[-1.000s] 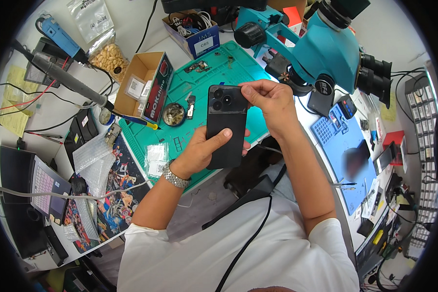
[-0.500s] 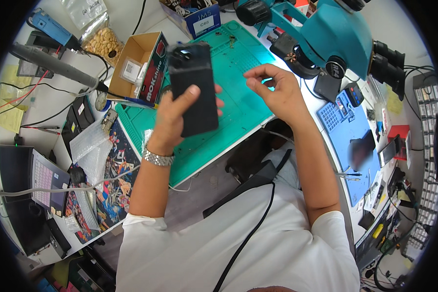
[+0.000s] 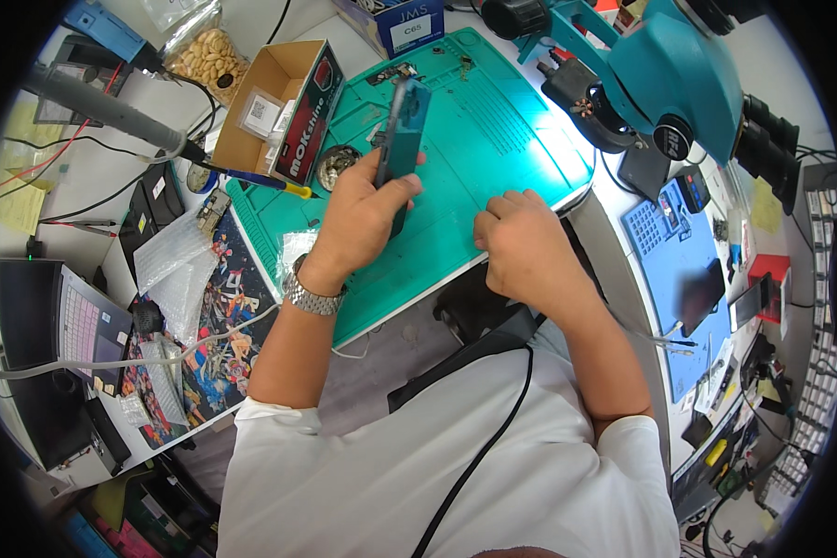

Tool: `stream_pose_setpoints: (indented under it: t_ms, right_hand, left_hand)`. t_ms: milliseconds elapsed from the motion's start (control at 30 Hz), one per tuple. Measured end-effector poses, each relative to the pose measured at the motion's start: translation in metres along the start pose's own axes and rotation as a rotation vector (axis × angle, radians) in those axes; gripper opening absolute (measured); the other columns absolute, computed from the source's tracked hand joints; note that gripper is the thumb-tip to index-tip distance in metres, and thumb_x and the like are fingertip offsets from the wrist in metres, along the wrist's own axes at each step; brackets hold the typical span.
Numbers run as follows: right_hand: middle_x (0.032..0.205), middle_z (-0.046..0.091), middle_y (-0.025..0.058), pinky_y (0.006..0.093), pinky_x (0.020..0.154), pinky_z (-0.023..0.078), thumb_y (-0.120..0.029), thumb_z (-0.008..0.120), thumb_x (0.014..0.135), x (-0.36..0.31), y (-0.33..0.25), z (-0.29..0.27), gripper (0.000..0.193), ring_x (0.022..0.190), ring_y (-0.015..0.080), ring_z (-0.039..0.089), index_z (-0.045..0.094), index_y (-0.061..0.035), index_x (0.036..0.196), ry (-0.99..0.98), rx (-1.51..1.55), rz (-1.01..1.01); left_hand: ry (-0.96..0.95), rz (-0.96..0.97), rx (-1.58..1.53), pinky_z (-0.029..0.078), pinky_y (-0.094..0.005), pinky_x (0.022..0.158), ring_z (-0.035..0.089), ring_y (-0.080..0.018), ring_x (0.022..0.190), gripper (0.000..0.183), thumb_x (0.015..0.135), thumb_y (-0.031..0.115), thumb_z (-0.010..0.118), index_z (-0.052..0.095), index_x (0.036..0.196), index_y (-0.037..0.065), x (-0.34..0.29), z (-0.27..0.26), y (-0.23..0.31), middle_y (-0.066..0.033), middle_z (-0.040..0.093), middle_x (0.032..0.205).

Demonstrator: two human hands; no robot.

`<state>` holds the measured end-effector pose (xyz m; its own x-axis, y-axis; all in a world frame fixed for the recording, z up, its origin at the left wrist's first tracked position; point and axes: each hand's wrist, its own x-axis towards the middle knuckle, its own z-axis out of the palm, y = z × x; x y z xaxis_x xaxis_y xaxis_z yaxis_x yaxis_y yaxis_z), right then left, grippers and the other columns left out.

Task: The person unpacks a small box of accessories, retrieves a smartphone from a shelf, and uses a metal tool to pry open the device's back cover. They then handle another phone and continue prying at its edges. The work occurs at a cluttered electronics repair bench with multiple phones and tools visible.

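Observation:
My left hand (image 3: 358, 219) is closed around a dark smartphone (image 3: 403, 139), thumb on the near face. The phone stands up on edge above the green mat (image 3: 446, 223), its narrow side toward me and a camera bump near its top. Lower right of it, over the mat's front edge, is my right hand (image 3: 528, 244), its back up and its fingers curled in. Nothing shows in that fist. Beside the left hand lie a small round dish of metal bits (image 3: 338, 167) and a yellow-tipped screwdriver (image 3: 284, 184).
An open cardboard box (image 3: 284, 112) stands at the mat's left, with a bag of nuts (image 3: 209, 65) behind it. A teal microscope (image 3: 679, 84) rises at the far right, above a blue mat (image 3: 684, 279). A laptop (image 3: 93, 335) sits far left.
My left hand has turned the phone from its broad face to nearly edge-on, slightly rightward. My right hand has moved down toward the mat's front edge and its fingers have curled in.

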<state>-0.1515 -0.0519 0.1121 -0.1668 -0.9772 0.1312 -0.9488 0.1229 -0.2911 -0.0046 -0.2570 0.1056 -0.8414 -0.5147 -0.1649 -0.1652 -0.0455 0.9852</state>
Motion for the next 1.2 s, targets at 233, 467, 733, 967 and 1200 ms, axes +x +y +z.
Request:
stream_pose_setpoints:
  t_ms: [233,467,733,967,1200]
  right_hand:
    - [0.092,0.068,0.0157,0.0456,0.085,0.052,0.001,0.074,0.074,0.002,-0.004,-0.004,0.020,0.091,0.0347,0.066,0.068,-0.0006,0.093,0.002,0.108,0.062]
    - [0.099,0.070,0.0178,0.0415,0.084,0.058,0.001,0.066,0.101,-0.034,0.016,-0.015,0.014,0.091,0.0349,0.070,0.068,-0.0011,0.114,0.303,0.702,0.368]
    - [0.106,0.073,0.0149,0.0411,0.085,0.058,0.005,0.071,0.097,-0.152,0.033,-0.028,0.014,0.097,0.0335,0.072,0.072,-0.0020,0.109,0.502,0.805,0.424]
    - [0.113,0.076,0.0099,0.0351,0.089,0.057,0.010,0.073,0.097,-0.277,0.018,-0.053,0.019,0.101,0.0226,0.072,0.071,-0.0057,0.108,1.121,0.778,0.563]
    - [0.132,0.068,0.0183,0.0322,0.085,0.058,0.019,0.073,0.089,-0.358,-0.005,-0.082,0.032,0.100,0.0220,0.070,0.074,-0.0090,0.104,1.427,0.558,0.539]
  left_hand:
    - [0.003,0.063,0.257,0.044,-0.0259,0.067,0.055,-0.0059,0.074,0.036,0.101,0.014,0.070,0.073,0.134,0.000,-0.010,0.008,0.004,0.0041,0.064,0.085]
    - [-0.088,0.007,0.146,0.055,-0.0288,0.077,0.067,-0.0116,0.089,0.036,0.105,0.015,0.068,0.070,0.138,-0.001,0.001,0.010,-0.008,-0.0066,0.075,0.107]
    - [-0.183,0.013,0.003,0.066,-0.0427,0.083,0.078,-0.0280,0.096,0.057,0.103,0.025,0.075,0.058,0.146,-0.009,-0.035,0.033,0.027,-0.0229,0.076,0.125]
    - [-0.656,-0.033,0.120,0.063,-0.0411,0.090,0.078,-0.0286,0.104,0.039,0.108,0.012,0.067,0.064,0.139,-0.012,-0.064,0.182,0.068,-0.0229,0.077,0.128]
    - [-1.194,0.303,0.555,0.060,-0.0400,0.089,0.079,-0.0382,0.097,0.045,0.097,-0.003,0.067,0.065,0.142,-0.004,-0.073,0.355,0.086,-0.0254,0.077,0.114]
